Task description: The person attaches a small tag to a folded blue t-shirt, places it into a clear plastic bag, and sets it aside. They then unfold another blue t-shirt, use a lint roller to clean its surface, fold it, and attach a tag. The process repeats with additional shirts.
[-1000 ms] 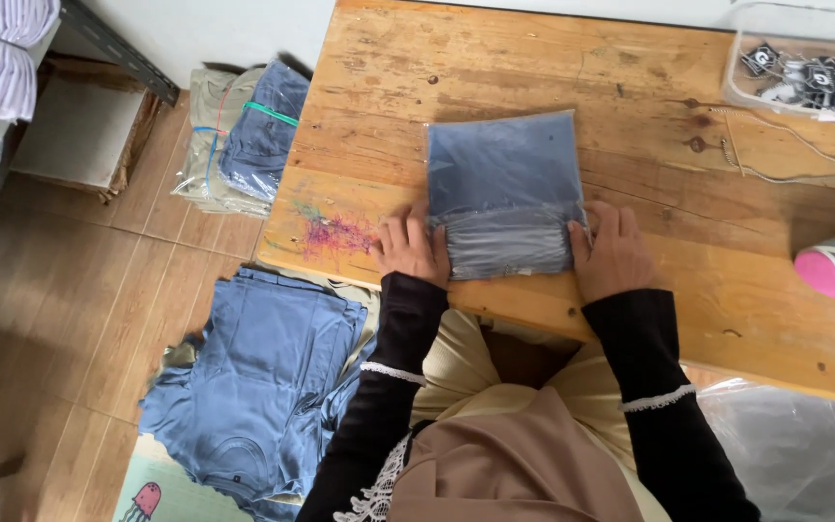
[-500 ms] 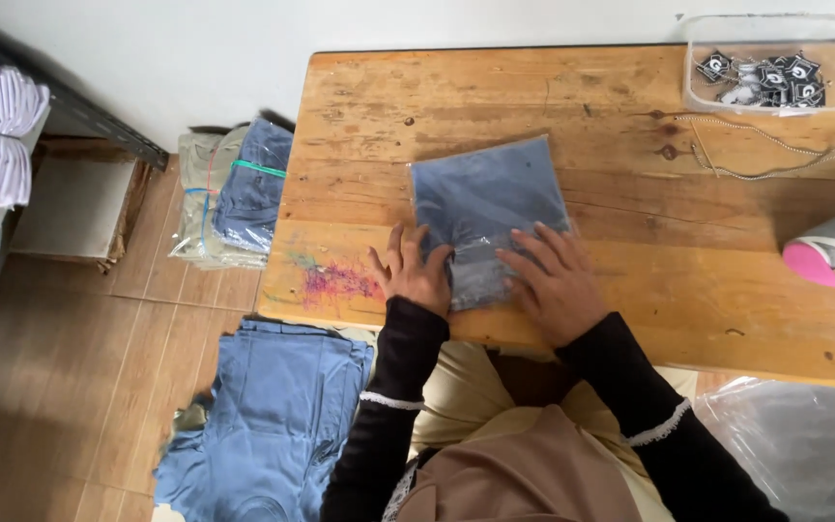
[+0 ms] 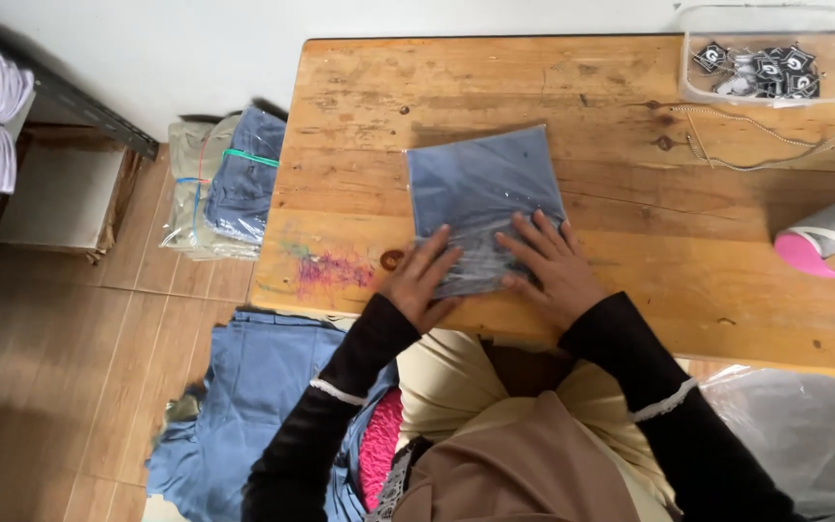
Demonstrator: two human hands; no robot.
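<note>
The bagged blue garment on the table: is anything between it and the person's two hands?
Nothing visible. The left hand and right hand both lie flat, directly on the bagged blue garment, on its near half.

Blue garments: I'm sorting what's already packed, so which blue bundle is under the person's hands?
The flat plastic-wrapped blue garment on the wooden table; the others are on the floor.

Worn wooden table against white wall. Left of table: brown tile floor, dark shelf by wall. Daylight even, soft shadows on table.
</note>
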